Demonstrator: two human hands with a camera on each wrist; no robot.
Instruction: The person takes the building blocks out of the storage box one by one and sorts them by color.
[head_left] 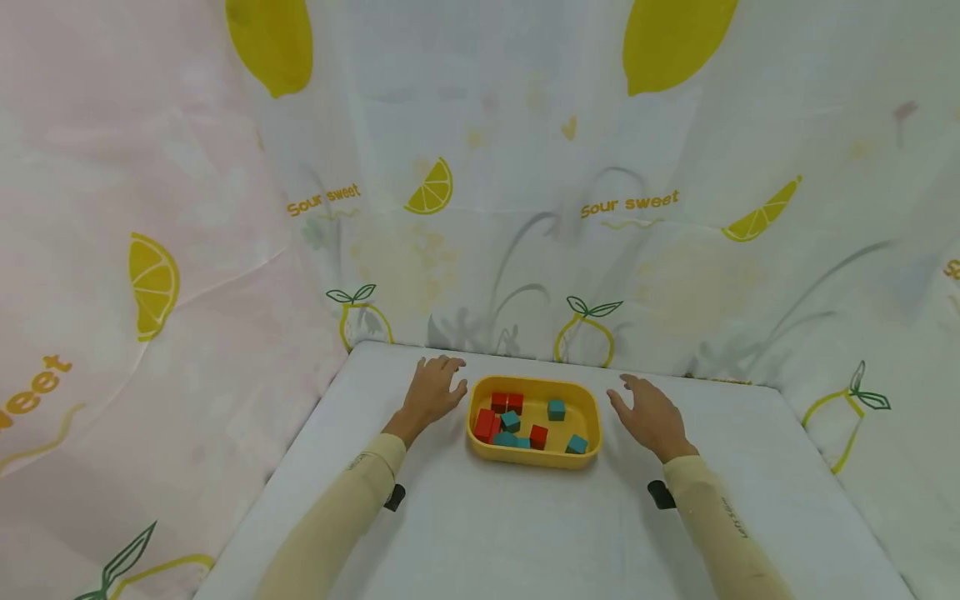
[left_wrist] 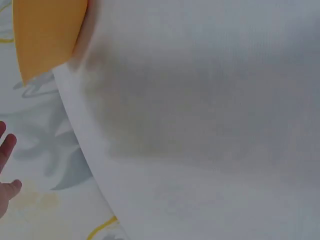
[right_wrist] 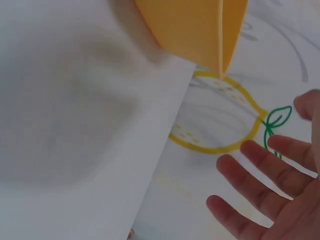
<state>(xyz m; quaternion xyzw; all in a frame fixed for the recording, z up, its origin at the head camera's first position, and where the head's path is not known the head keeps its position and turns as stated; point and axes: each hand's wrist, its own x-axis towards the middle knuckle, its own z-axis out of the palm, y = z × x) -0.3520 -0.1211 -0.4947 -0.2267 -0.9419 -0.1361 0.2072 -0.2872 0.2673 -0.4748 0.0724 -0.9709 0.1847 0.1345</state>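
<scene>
A yellow tray [head_left: 536, 457] with rounded corners sits on the white table, holding several red blocks [head_left: 538, 437] and teal blocks [head_left: 556, 409]. To its left, my left hand [head_left: 432, 390] hovers over the table with fingers spread, apart from the tray. On the other side, my right hand [head_left: 651, 418] is likewise raised, its fingers loosely extended and holding nothing. The right wrist view shows the fingers [right_wrist: 255, 195] separated, with the tray's yellow wall [right_wrist: 187, 27] beyond them. Only a few fingertips [left_wrist: 9, 145] of the left hand enter the left wrist view.
The white table [head_left: 525, 533] reaches back to a hanging curtain [head_left: 480, 250] printed with lemons, which also encloses the left and right sides. Dark wrist straps show under both sleeves, the right one [head_left: 662, 495] beside the cuff.
</scene>
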